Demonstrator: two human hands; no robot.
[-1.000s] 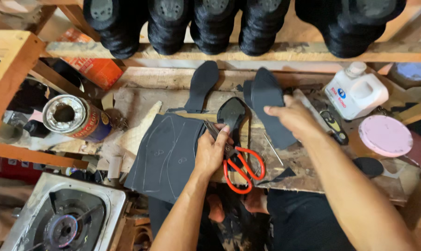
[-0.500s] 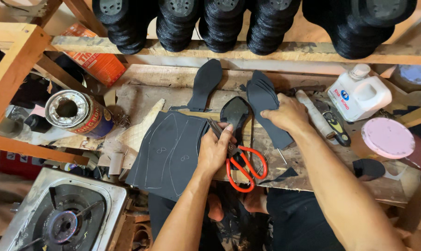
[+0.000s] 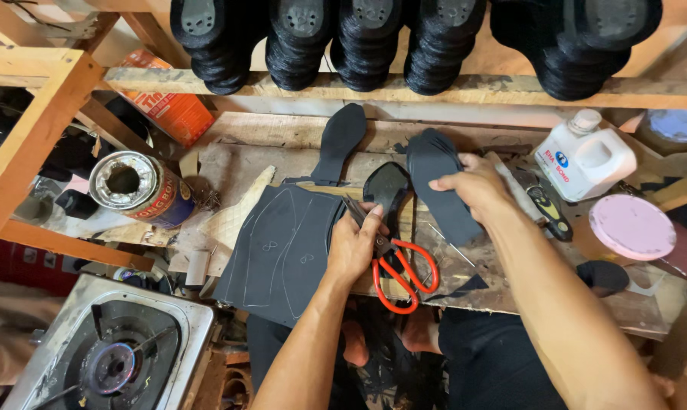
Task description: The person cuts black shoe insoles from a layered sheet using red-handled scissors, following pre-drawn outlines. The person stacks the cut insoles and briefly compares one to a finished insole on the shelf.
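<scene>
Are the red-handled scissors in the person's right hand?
No, the red-handled scissors lie on the workbench by the left hand, while the right hand holds a black sole.

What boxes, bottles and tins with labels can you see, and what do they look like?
White plastic jug with a white cap: right of the bench, squarish, blue-and-red label.
Round metal tin, open top: left of the bench, dark blue label band.
Orange carton: behind the tin under the shelf, lying tilted, light print.

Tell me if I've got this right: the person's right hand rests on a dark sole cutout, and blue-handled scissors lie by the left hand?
Not quite: in the head view the scissors have red handles, not blue. The rest holds: the right hand rests on a dark sole cutout, and the scissors lie by the left hand.
</scene>
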